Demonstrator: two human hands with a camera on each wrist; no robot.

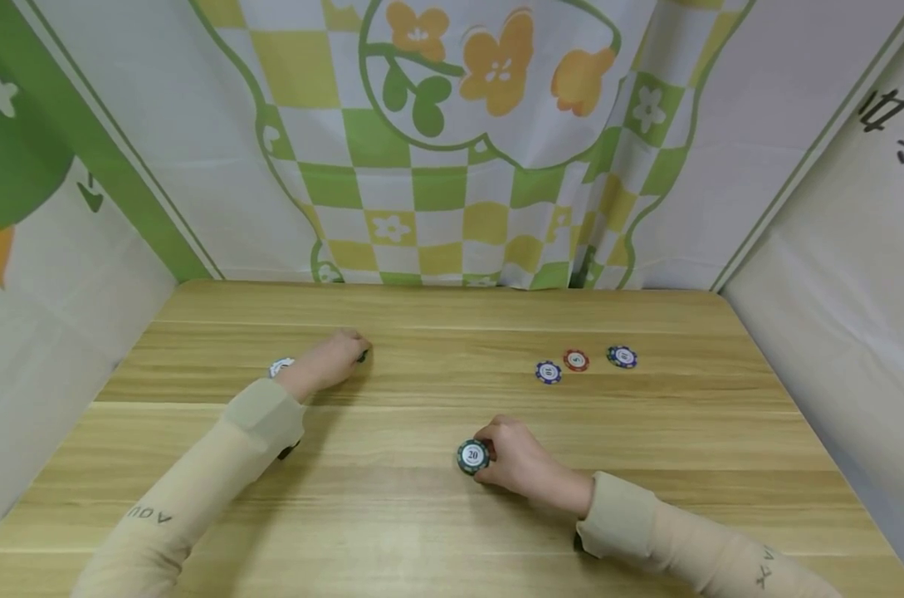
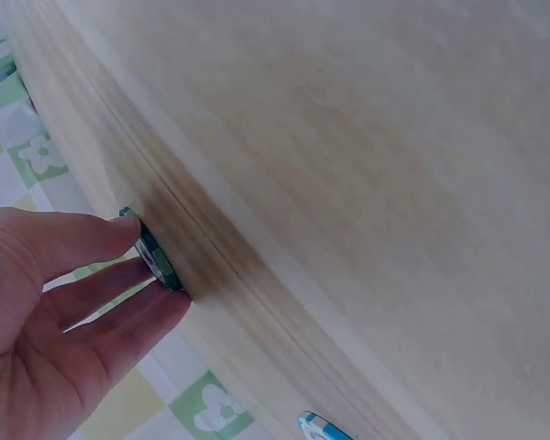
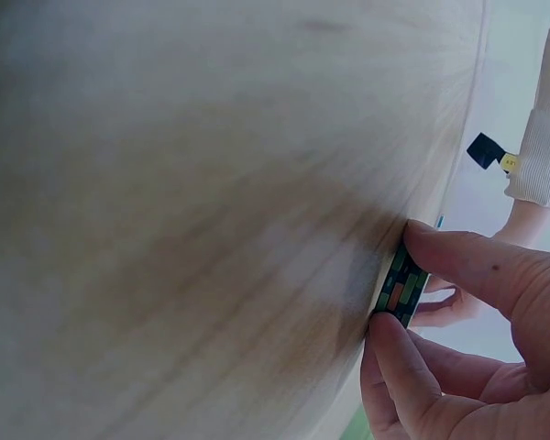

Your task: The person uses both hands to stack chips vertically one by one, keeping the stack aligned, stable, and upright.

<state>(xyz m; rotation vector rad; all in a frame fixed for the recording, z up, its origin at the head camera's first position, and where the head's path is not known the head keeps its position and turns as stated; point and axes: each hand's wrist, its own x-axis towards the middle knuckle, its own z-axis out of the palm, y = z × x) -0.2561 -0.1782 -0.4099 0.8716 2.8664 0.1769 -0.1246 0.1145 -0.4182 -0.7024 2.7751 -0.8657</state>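
Note:
Toward the back left of the table, my left hand (image 1: 330,359) pinches a green poker chip (image 2: 160,261) between thumb and fingertips. The chip is tilted, with its edge close over the wood. Just left of that wrist lies a white and light-blue poker chip (image 1: 280,366), partly hidden by the arm. Near the middle, my right hand (image 1: 522,461) grips a short stack of dark green poker chips (image 1: 472,456) by its sides. The top chip reads 20. From the side, the stack (image 3: 402,286) shows layered green and dark edges right at the table surface.
To the back right lie a blue chip (image 1: 549,372), a red chip (image 1: 576,360) and a blue-topped chip pile with green at its edge (image 1: 623,357). The wooden table (image 1: 422,531) meets a checked curtain (image 1: 444,216) behind and pale fabric at both sides.

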